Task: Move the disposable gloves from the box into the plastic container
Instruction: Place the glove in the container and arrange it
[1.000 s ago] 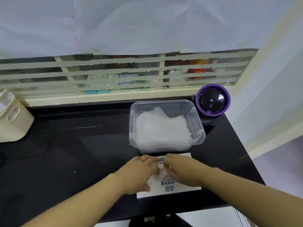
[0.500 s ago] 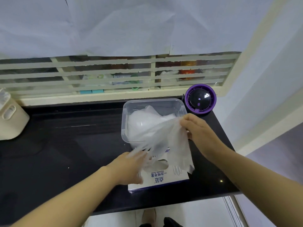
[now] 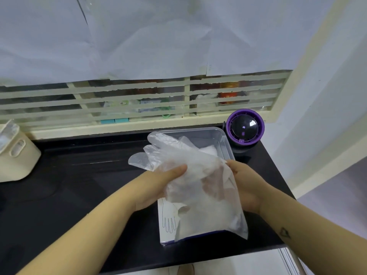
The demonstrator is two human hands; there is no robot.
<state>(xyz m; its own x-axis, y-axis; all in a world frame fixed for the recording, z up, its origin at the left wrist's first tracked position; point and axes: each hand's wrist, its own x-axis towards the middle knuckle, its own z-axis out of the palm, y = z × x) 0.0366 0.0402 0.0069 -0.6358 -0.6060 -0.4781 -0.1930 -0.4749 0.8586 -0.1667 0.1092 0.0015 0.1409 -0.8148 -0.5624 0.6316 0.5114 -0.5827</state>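
Left hand (image 3: 158, 185) and right hand (image 3: 248, 187) hold gloves (image 3: 178, 153) over outline-printed box (image 3: 166, 233)

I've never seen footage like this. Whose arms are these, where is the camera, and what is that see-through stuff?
No machine here: these are a person's bare arms, filmed by a wide-angle camera worn on their head, looking forward and down. The left hand and right hand both grip a bunch of thin, clear disposable gloves, held above a white glove box lying on the black counter. Behind it stands a clear plastic container with more gloves inside. A round purple gadget sits at the back right, a cream tub at the far left.
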